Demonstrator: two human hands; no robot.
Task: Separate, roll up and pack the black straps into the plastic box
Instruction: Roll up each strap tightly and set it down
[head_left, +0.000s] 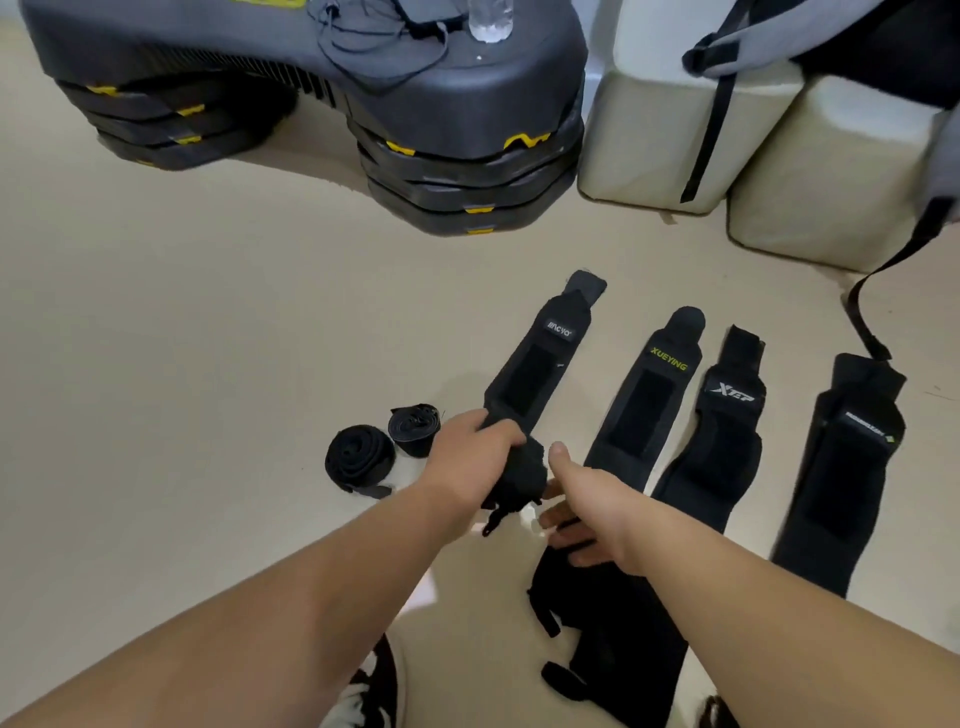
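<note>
Left hand (475, 449): fingers are clamped on fabric strap (535, 374).
Right hand (592, 519): fingers are held apart.
Coils (358, 460): two, at nine o'clock.

Black straps on floor: larger coil (358, 460) and smaller coil (414, 428) side by side, rolled. Four lie flat in a row — leftmost strap (540, 364) part-rolled at near end; XUEYING strap (644, 400), XTEP strap (724, 431), rightmost strap (841, 467) unrolled.

Left hand (470, 447) grips half-rolled strap (540, 364); right hand (592, 512) beside.
</note>
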